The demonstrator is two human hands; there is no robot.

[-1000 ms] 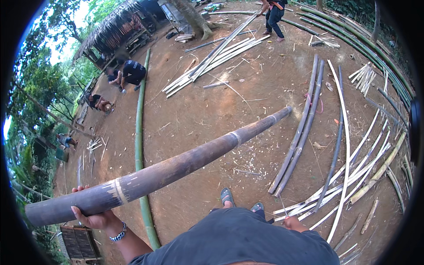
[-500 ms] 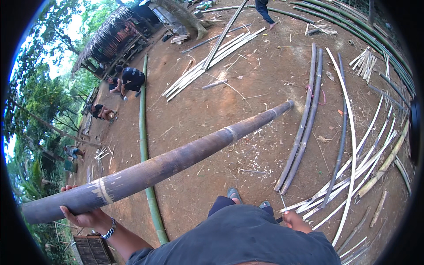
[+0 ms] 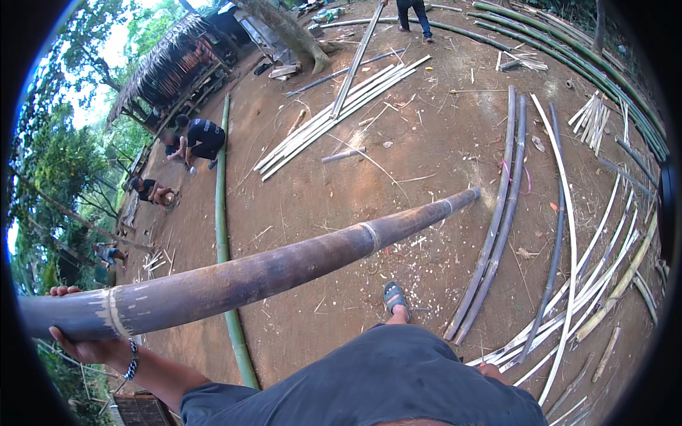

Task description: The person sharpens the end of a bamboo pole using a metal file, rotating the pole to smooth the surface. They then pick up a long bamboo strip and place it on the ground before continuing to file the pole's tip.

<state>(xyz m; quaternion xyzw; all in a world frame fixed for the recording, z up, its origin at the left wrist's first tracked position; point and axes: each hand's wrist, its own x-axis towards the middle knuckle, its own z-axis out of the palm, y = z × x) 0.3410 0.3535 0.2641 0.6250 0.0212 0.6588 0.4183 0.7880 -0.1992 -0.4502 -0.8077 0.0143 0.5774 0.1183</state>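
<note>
A thick dark bamboo pole (image 3: 270, 273) with pale rings at its joints slants across the view, its thick end at the left. My left hand (image 3: 96, 351) is closed around that thick end, fingers over the far side and thumb below. The pole's thin end lies toward the centre right; whether it touches the ground I cannot tell. Low at the right, my right hand (image 3: 490, 371) is mostly hidden beside my shirt. A thin, narrow thing sticks up from it, too fine to name.
A green bamboo pole (image 3: 223, 213) lies on the ground beneath the dark one. Two dark poles (image 3: 497, 234) and several pale split strips (image 3: 566, 234) lie to the right. More strips (image 3: 341, 117) lie ahead. People crouch (image 3: 206, 138) at the left; another person (image 3: 415, 18) stands far ahead.
My left hand and the pole's thick end have shifted left and upward in view. One of my feet has stepped forward. My right hand has dropped lower and is more hidden.
</note>
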